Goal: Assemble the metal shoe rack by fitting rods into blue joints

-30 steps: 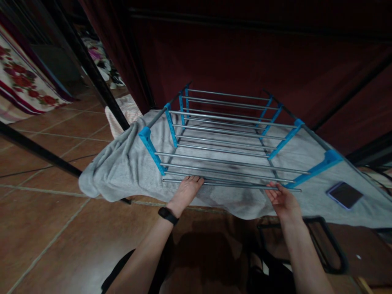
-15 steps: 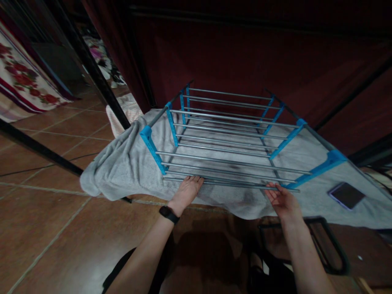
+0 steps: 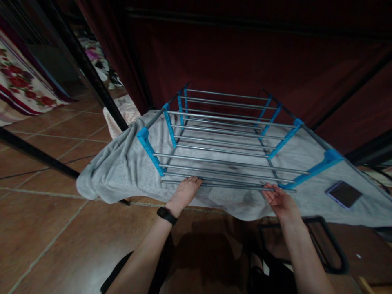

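Rod (image 3: 232, 186) along near edge of rack (image 3: 232, 163), over blanket (image 3: 113, 175). Right hand (image 3: 281, 203) pinches rod; left hand (image 3: 185, 191) lies across it, grip unclear. Step seems lining-up; next likely calls for level, steady hold.

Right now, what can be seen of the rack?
The rack rests on the grey blanket: four blue, plastic-looking brackets per side, grey metal-looking rods between, side poles. At its near edge, right hand pinches and left hand touches a loose-looking rod; whether they touch the rack is unclear.
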The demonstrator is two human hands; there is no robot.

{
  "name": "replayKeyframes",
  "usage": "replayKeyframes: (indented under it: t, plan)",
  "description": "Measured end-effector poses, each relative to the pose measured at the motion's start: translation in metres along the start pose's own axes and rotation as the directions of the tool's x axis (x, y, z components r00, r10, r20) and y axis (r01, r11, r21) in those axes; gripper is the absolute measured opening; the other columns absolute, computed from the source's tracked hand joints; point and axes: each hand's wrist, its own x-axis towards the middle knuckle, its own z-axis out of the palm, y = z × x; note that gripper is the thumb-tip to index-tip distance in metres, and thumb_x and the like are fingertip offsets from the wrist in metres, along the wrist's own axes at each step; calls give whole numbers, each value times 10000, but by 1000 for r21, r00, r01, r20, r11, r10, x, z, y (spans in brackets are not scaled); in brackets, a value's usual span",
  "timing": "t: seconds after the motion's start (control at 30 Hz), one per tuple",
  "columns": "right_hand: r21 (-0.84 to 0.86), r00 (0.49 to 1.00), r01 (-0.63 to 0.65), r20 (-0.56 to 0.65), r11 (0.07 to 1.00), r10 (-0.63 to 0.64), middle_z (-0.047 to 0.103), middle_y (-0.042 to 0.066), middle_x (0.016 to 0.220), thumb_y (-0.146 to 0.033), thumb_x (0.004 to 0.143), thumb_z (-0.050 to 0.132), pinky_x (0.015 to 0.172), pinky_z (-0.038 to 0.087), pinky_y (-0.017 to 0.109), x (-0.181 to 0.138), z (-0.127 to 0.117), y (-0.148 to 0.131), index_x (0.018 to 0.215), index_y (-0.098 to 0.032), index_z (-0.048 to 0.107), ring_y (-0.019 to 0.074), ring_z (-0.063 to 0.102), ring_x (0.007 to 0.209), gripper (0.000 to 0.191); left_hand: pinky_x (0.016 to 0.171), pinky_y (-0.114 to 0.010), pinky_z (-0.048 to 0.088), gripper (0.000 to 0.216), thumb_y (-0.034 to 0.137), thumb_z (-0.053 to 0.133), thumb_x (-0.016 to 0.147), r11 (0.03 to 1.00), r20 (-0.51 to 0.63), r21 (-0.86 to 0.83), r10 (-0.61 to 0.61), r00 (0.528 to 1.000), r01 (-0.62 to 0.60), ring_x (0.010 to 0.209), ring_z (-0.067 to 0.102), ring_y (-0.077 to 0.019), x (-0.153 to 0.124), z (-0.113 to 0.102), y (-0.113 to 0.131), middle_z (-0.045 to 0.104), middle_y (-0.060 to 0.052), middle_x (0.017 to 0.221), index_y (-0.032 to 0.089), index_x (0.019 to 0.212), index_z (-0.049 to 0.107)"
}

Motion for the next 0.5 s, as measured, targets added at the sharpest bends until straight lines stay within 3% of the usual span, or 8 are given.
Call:
replayKeyframes:
  t: [0.5]
  plan:
    - [-1, 999, -33, -1, 999, 33, 710, 35, 766, -63, 818, 511, 712, 627, 315, 4, -4, 3, 782, -185, 602, 146, 708, 712, 157, 877, -345, 456, 314, 42, 422, 881, 1000, -17, 14, -10, 1000, 10, 969, 625, -196, 2, -4, 1, 673, -74, 1039, 204, 1078, 606]
